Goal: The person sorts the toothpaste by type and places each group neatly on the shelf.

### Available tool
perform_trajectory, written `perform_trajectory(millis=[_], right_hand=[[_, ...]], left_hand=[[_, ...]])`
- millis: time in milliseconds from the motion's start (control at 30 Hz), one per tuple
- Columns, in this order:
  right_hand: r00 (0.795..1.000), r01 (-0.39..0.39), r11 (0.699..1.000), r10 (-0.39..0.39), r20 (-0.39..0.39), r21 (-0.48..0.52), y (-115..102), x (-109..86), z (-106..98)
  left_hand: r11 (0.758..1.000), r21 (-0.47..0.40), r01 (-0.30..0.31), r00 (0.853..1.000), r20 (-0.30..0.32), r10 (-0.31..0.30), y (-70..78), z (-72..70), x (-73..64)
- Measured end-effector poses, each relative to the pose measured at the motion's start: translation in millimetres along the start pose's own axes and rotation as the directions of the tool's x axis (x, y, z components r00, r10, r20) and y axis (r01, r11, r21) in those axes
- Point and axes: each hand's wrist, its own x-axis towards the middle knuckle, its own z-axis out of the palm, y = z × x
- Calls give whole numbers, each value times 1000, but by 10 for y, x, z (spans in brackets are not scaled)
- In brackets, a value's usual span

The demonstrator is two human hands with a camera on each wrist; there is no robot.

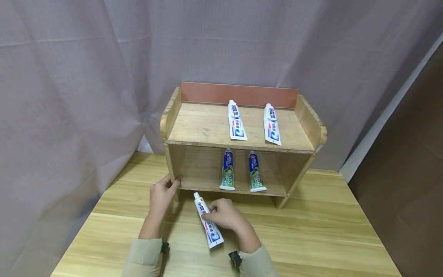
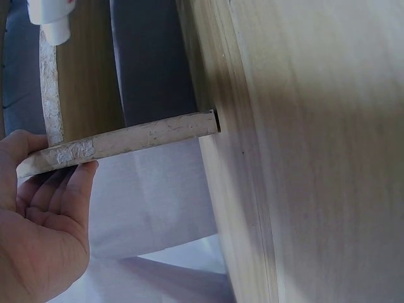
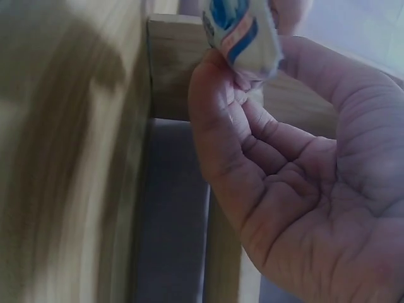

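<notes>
My left hand point(image 1: 160, 195) grips the lower left side panel of a small wooden shelf point(image 1: 238, 145); in the left wrist view the thumb and fingers point(image 2: 79, 189) pinch the panel's edge from both sides. In front of the shelf, my right hand point(image 1: 226, 215) pinches a white toothpaste tube point(image 1: 209, 223) with blue lettering between thumb and fingers. The tube's cap points toward the shelf, above the table. A part of that tube point(image 3: 243, 38) shows in the right wrist view, with the thumb and fingers on either side.
Two white toothpaste tubes, a left one point(image 1: 237, 121) and a right one point(image 1: 272, 125), lie on the top board. Below them, two blue-green tubes, one left point(image 1: 227, 171) and one right point(image 1: 255, 173), lie on the lower board. The shelf stands on a wooden table point(image 1: 328, 223) before a grey curtain point(image 1: 221, 42).
</notes>
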Motion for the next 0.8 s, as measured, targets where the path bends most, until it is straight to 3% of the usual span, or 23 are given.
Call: perform_trajectory(millis=[433,800], right_hand=[[1000,4,998,-3,-16,69,-99,-71,-179],[997,30,998,-26,-74,53,-139,-102,-271]], left_hand=[[1000,0,8,1000,-8,-8,-17,1,2],[999,-27,35,999,29,-34,-9,7,16]])
